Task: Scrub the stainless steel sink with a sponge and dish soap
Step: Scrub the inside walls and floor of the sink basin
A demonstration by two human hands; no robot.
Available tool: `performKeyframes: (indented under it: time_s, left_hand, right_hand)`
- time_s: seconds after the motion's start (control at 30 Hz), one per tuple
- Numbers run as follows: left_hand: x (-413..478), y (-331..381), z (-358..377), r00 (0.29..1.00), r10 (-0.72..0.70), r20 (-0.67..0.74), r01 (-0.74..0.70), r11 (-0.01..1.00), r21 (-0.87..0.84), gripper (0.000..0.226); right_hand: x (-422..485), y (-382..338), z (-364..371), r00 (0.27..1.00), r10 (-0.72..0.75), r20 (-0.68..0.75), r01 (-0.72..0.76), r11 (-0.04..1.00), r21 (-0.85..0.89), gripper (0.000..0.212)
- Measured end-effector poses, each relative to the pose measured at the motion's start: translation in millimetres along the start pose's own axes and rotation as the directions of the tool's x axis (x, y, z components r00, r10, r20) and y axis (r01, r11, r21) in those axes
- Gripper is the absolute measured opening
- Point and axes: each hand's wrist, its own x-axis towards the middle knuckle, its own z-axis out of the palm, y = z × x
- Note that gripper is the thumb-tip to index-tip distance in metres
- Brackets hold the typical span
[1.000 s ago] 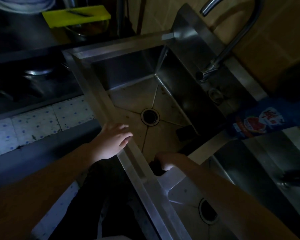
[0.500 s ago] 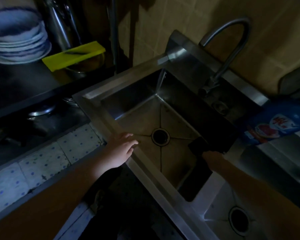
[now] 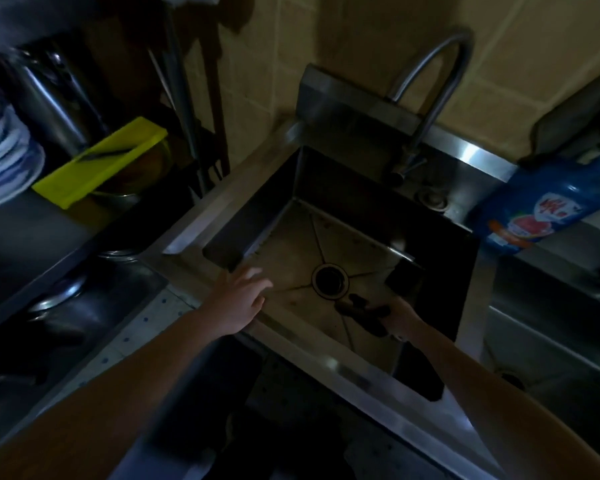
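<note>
The stainless steel sink (image 3: pixel 229 216) fills the middle of the view, its floor stained around the round drain (image 3: pixel 329 280). My left hand (image 3: pixel 239 299) rests on the near-left rim with its fingers spread, holding nothing. My right hand (image 3: pixel 400 318) is down inside the basin, just right of the drain, closed on a dark sponge (image 3: pixel 361 310) that lies against the floor. A blue dish soap bottle (image 3: pixel 541 209) lies on the ledge at the right. A dark rectangular patch (image 3: pixel 404 278) sits at the right wall; what it is I cannot tell.
The curved faucet (image 3: pixel 430 84) arches over the back right corner. A second basin (image 3: pixel 551 341) adjoins on the right. A yellow cutting board (image 3: pixel 101 164) with a knife, stacked plates (image 3: pixel 4 157) and a stove (image 3: pixel 66 306) stand at the left.
My right hand has moved from the basin's right wall down to the floor beside the drain. My left hand stays on the rim. The view has tilted upward.
</note>
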Motion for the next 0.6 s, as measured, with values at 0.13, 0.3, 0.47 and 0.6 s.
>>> performKeyframes:
  time_s: [0.13, 0.3, 0.47, 0.6]
  left_hand:
    - [7, -7, -6, 0.999, 0.048, 0.018, -0.048, 0.999, 0.004, 0.031]
    - [10, -16, -7, 0.997, 0.071, -0.003, -0.072, 0.997, -0.028, 0.030]
    - [24, -12, -8, 0.994, 0.106, -0.011, -0.106, 0.994, 0.001, 0.031]
    - [38, 2, -11, 0.993, 0.121, 0.014, -0.121, 0.993, -0.004, 0.029]
  right_hand:
    - [-7, -20, 6, 0.995, -0.010, -0.096, 0.027, 0.984, 0.176, 0.033]
    - [-10, -33, 17, 0.985, -0.015, -0.170, 0.062, 0.959, 0.277, 0.040]
    - [-17, -35, 19, 0.989, 0.007, -0.147, 0.040, 0.950, 0.311, 0.041]
    - [-23, -34, 15, 0.985, 0.006, -0.171, 0.056, 0.933, 0.356, 0.040]
